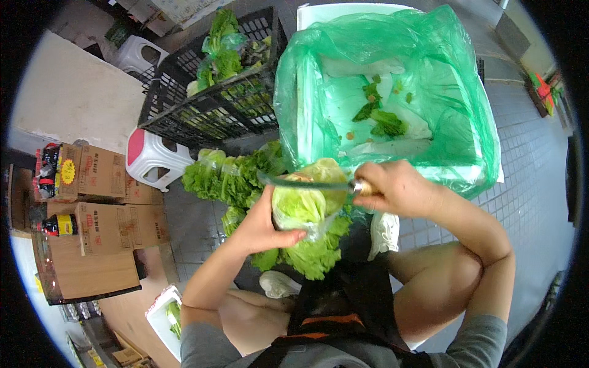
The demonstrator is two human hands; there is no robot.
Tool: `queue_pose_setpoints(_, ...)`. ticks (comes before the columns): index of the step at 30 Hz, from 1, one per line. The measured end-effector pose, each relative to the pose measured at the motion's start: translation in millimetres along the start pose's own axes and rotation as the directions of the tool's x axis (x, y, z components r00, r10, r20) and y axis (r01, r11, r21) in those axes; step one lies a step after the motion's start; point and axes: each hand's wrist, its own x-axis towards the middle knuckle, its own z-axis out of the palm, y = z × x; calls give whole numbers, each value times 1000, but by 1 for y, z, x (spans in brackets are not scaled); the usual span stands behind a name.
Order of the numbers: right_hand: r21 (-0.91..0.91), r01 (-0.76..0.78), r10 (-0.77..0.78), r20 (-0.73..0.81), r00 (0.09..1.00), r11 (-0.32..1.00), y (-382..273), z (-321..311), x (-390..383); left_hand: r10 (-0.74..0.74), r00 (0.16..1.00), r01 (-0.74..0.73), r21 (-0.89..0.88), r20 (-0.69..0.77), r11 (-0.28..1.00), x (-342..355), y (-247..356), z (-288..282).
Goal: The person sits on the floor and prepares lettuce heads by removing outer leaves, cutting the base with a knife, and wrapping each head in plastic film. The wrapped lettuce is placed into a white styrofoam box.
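My left hand (261,226) is wrapped round a head of lettuce (299,207), with its pale base end turned up and clear film around its side. Frilly green leaves (316,254) show below it. In my closed right hand (397,187) is a knife (363,186), gripped by its light handle. The blade lies across the top of the lettuce, pointing left; whether it touches or cuts in, I cannot tell. Just beyond stands a box lined with a green plastic bag (478,116), holding a few leaf scraps (388,124) and small brownish bits.
Several lettuces (227,179) rest on the floor left of my hands. Behind them stands a black crate (208,103) with more greens. A stool (156,158) with a red top and stacked cartons (104,227) line the left side. My white shoe (384,233) is below the box.
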Motion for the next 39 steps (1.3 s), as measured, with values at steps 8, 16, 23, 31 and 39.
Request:
queue_pose_setpoints(8, -199, 69, -89, -90, 992, 977, -20, -20, 1, 53, 999, -53, 36, -10, 998, 5, 33, 15)
queue_pose_setpoints(16, -320, -55, -22, -233, 972, 946, -19, -47, -15, 109, 994, -109, 116, 5, 987, 35, 62, 41)
queue_pose_setpoints(23, -272, -533, 333, -538, 774, 801, 35, -90, -61, 116, 993, -119, 318, 29, 941, 41, 85, 49)
queue_pose_setpoints(31, 20, -127, 124, -385, 915, 992, -37, -91, -55, 506, 856, -270, 929, 109, 255, 34, 83, 66)
queue_pose_setpoints(39, -86, -18, -10, -315, 949, 996, -43, -77, -48, 635, 758, -205, 979, 147, 19, 31, 84, 65)
